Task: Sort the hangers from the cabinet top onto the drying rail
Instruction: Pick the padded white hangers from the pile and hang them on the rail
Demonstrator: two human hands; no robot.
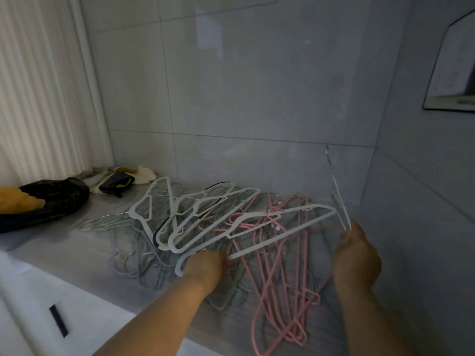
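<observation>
**A:** Where are the hangers lying?

**B:** Most are lying in a tangled heap on the grey surface [84, 255], spreading around and beyond both hands. The pink hangers [272, 291] are sprawling between the two hands and trailing back towards the person. The green hangers [144, 263] are lying just left of the left hand [205, 265], and the white hangers [205, 219] are piling up beyond it.

**A:** What is the right hand doing?

**B:** The right hand [356, 255] is gripping a bunch of hangers [339, 199] by the lower ends, with its fingers curling round them. The bunch is standing up out of the hand, edge-on, clear of the heap and leaning slightly left.

**A:** And the left?

**B:** It is reaching down onto the heap with its back facing up. Its fingertips are meeting the near end of a large white hanger [288, 213], whose long bar is stretching across towards the right hand. The fingers are blurring into the tangle, so I cannot tell whether they are gripping it or only touching it.

**A:** Is anything else lying about?

**B:** Well to the left of the left hand, a black bag [59, 196] is slumping on the surface with a yellow thing [15, 201] poking out. Some crumpled cloths [146, 174] are lying just beyond the bag, against the tiled wall [257, 86]. A pale curtain [38, 86] is hanging further left.
</observation>
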